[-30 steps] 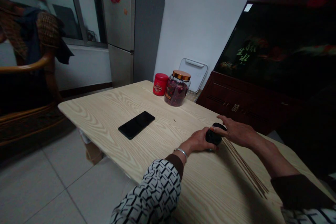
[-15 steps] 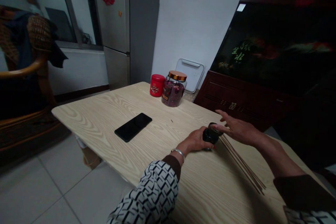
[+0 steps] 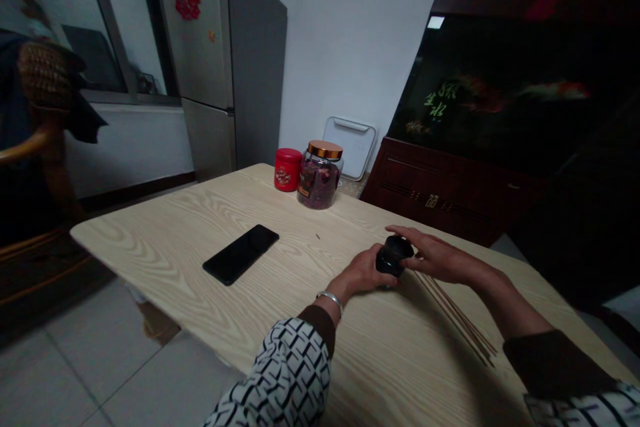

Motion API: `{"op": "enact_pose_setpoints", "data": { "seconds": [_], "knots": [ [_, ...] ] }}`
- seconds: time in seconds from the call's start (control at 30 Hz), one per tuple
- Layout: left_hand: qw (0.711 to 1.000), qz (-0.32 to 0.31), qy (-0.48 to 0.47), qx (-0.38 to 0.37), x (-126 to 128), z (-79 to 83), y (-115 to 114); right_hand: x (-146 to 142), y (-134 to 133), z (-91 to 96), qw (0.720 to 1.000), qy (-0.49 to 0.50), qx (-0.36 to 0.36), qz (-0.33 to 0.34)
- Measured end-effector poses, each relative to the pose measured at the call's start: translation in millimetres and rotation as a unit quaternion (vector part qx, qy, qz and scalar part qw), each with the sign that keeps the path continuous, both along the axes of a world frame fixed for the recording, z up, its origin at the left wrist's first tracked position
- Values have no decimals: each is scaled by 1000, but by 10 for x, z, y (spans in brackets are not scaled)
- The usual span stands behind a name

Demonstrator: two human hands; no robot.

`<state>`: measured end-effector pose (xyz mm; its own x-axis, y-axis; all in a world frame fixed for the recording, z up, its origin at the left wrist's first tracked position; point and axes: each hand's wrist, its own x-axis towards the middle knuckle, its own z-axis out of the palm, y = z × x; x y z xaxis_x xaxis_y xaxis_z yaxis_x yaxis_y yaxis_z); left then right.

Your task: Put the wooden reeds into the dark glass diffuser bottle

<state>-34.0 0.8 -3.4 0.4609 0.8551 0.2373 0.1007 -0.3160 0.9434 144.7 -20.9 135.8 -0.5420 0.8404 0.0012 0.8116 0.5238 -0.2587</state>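
Observation:
A small glossy black jar (image 3: 389, 263) stands low over the right half of the table, with my left hand (image 3: 363, 271) wrapped around its near-left side. My right hand (image 3: 435, 255) grips the round dark lid (image 3: 399, 246) at the jar's top, thumb and fingers on either side of its rim. Whether the lid is seated or slightly apart from the jar, I cannot tell. Several thin brown sticks (image 3: 460, 321) lie on the table below my right forearm, their far ends hidden by the right hand.
On the pale wooden table (image 3: 170, 240) lies a black phone (image 3: 241, 254). A red canister (image 3: 287, 170) and a glass jar of dried flowers (image 3: 320, 181) with a copper lid stand at the far edge. A tiny dark scrap (image 3: 317, 236) lies between phone and hands. Behind is a fish tank (image 3: 480, 93).
My right fingers, spread over the jar's top before, have closed around the lid's rim. My left hand stays on the jar. The whole view has shifted slightly.

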Motion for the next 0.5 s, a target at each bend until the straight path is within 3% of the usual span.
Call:
{"op": "enact_pose_setpoints", "data": {
  "seconds": [0.37,0.5],
  "knots": [
    [1000,0,-20,17,26,-42,25,-46,-70,-138,997,15,54,-46],
    [999,-33,-38,15,-12,-22,41,-47,-79,-226,995,57,58,-64]
  ]
}}
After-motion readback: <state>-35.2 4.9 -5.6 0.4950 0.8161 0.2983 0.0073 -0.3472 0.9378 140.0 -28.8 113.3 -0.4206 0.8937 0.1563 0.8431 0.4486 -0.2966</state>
